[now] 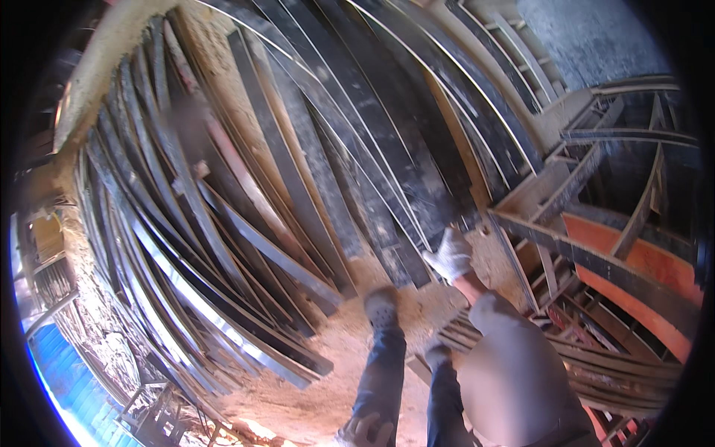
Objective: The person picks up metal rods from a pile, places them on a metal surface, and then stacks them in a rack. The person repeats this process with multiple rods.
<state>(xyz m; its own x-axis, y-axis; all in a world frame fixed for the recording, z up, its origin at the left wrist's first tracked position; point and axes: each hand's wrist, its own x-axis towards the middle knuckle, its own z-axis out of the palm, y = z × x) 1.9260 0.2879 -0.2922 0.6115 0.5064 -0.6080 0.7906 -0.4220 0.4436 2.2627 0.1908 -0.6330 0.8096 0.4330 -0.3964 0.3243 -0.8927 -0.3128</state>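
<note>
Right hand [450,257], gloved, at the near end of the dark boards [421,160]; can't tell if my fingers close on one. Left hand [365,430] by my trouser leg [378,376], grip unclear. Boards seem stacked lengthwise, probably keeping ends reachable.

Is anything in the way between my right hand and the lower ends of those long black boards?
Nothing visible is: the gloved right hand is right at the lower ends of the black boards, though whether its fingers touch is hard to tell.
</note>
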